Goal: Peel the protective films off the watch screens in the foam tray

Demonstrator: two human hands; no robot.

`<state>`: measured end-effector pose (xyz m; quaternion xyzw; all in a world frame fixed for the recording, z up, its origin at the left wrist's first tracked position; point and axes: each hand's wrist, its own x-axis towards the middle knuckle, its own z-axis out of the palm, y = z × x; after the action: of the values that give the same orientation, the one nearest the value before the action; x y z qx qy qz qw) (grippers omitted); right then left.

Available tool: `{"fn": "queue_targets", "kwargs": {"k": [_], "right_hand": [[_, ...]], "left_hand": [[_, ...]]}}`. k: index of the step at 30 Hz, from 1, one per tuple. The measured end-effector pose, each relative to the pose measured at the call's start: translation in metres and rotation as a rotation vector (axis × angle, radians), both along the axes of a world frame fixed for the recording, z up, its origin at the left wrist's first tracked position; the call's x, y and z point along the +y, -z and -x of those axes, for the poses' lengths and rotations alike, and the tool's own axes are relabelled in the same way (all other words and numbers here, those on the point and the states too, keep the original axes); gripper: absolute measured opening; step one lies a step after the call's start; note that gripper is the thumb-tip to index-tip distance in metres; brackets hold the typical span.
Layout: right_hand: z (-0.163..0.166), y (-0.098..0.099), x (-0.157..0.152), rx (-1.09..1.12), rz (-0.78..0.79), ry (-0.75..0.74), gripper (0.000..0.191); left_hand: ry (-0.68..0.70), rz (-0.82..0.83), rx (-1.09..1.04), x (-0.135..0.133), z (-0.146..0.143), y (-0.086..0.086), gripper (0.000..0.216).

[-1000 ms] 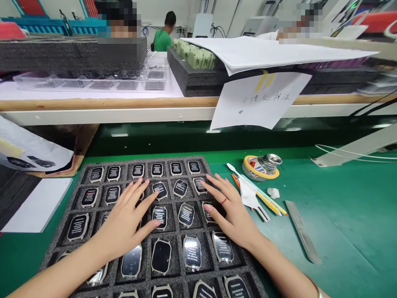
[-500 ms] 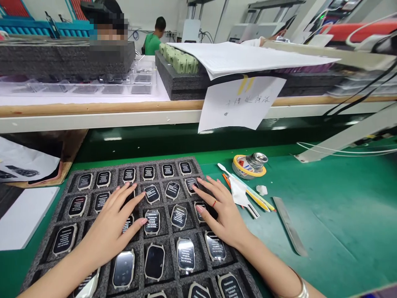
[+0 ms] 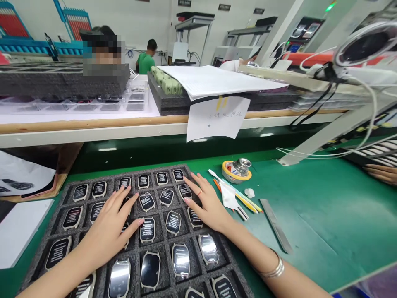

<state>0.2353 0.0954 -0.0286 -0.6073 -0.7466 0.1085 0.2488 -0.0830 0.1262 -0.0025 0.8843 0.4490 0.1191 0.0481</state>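
A dark grey foam tray (image 3: 161,236) with several compartments lies on the green bench, a smartwatch body without strap in most of them. Many screens are lit with white text; one watch (image 3: 150,269) is dark. My left hand (image 3: 113,217) rests over the tray's left-middle cells with fingers spread, hiding some watches beneath. Its thumb tip is at the edge of a lit watch (image 3: 147,229). My right hand (image 3: 207,203) lies over the tray's right edge, fingers apart, nearest a watch (image 3: 185,191) in the second row. A watch (image 3: 195,217) sits just below its thumb. Neither hand grips anything.
Right of the tray lie several pens and tweezers (image 3: 243,214), a white wad (image 3: 249,193), a metal strip (image 3: 276,225) and a tape roll with a metal-capped container (image 3: 237,170). A shelf (image 3: 124,126) crosses behind. Another person's hand (image 3: 383,173) is at far right.
My view has tilted up and turned right. My right hand has moved up along the tray's right edge, uncovering a third-row watch. The left hand stays about where it was over the tray.
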Motion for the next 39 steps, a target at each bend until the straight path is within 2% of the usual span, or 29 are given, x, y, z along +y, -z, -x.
{"fn": "queue_targets", "kwargs": {"k": [7, 14, 19, 23, 28, 33, 39], "right_hand": [[0.008, -0.003, 0.026, -0.068, -0.008, 0.027, 0.058], [0.010, -0.007, 0.021, -0.065, -0.034, 0.033, 0.060], [0.027, -0.017, 0.022, -0.096, -0.010, -0.061, 0.063], [0.044, -0.022, 0.031, -0.132, 0.016, -0.129, 0.061], [0.051, -0.025, 0.038, -0.153, 0.019, -0.139, 0.062], [0.040, -0.023, 0.029, -0.142, -0.036, -0.109, 0.065], [0.018, -0.007, 0.010, -0.029, -0.067, -0.085, 0.057]], "left_hand": [[-0.032, -0.036, 0.050, 0.023, -0.016, -0.005, 0.069], [-0.016, -0.072, 0.029, 0.029, -0.027, 0.001, 0.070], [-0.022, -0.069, 0.041, 0.032, -0.027, 0.004, 0.068], [-0.037, -0.064, 0.047, 0.028, -0.021, -0.002, 0.067], [-0.069, -0.056, 0.065, 0.020, -0.003, -0.009, 0.067], [-0.117, -0.074, 0.044, 0.013, 0.022, -0.005, 0.064], [-0.178, -0.070, 0.058, 0.013, 0.034, 0.001, 0.069]]}}
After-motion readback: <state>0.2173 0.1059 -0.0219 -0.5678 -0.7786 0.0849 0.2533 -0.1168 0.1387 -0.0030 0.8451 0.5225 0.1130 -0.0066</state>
